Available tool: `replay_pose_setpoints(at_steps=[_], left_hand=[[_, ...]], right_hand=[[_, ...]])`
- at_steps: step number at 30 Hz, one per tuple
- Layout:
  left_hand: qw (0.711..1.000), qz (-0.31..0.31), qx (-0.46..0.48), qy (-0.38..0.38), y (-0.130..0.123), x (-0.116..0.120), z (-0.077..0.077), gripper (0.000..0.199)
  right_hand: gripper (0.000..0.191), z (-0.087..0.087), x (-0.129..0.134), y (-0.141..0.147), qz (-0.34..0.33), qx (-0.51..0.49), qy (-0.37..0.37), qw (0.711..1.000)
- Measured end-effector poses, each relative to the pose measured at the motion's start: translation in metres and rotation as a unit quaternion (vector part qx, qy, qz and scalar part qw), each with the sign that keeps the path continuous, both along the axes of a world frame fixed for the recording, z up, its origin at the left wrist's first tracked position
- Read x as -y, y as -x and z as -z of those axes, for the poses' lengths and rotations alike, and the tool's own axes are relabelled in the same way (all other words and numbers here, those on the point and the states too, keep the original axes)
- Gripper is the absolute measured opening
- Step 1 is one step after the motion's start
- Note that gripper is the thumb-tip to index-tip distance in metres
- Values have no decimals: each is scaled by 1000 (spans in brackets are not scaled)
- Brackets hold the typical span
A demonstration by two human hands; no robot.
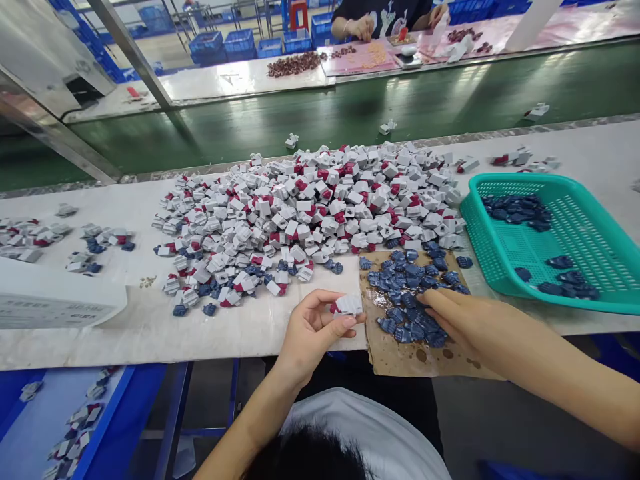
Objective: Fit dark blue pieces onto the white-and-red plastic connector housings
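Observation:
My left hand (320, 327) pinches a small white plastic piece with a dark red part (347, 306) between thumb and fingers, just above the table's front edge. To its right, my right hand (457, 317) reaches down to a heap of small dark blue plastic pieces (405, 283). Its fingertips are together at the heap; whether a piece is between them is hidden. The blue pieces lie on a brown cardboard sheet (395, 360) with dark wet-looking spots. Behind both hands spreads a large pile of white pieces with dark red parts (320, 207).
A green plastic basket (590, 200) with blue pieces stands right. A green conveyor belt (240, 133) runs behind the table, carrying a few white pieces. Across it a person (385, 20) works. Paper (55, 293) lies left; a blue bin (120, 413) with pieces sits below.

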State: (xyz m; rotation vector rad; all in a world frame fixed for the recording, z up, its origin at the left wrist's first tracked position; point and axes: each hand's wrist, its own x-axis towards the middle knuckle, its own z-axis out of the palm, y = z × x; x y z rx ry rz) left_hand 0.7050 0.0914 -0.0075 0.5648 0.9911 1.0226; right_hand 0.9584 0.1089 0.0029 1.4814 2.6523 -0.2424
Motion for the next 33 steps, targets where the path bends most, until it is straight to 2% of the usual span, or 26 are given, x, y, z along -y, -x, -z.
replay_pose_setpoints(at_steps=[3,6,9,11,16,19,22,26,29,33], left_hand=[[999,-31,-8,0,-5,0,1,44],[998,-55,-20,-9,-12,0,1,43],[999,-48,-5,-2,-20,0,1,41],[999,-37,19,10,-24,0,0,41],[998,-19,47,33,-29,1,-1,41],[998,-8,56,34,-32,3,-1,41],[998,0,62,26,-36,7,-4,39],[998,-14,63,13,-36,10,-9,35],[997,-16,69,1,-36,11,-10,36],[998,-4,62,-22,-35,11,-8,37]], right_hand=[[19,-7,-7,1,-12,-9,48,999],[21,-14,-17,0,34,-61,152,986],[22,-20,-21,-3,103,-153,247,951],[25,-23,-21,-4,155,-211,280,924],[39,-33,-14,1,258,-313,312,859],[44,-42,-4,13,271,-390,307,825],[42,-50,10,30,246,-433,252,830],[29,-53,21,45,203,-418,174,868],[21,-51,22,48,136,-396,156,895],[17,-48,20,47,109,-377,153,907]])
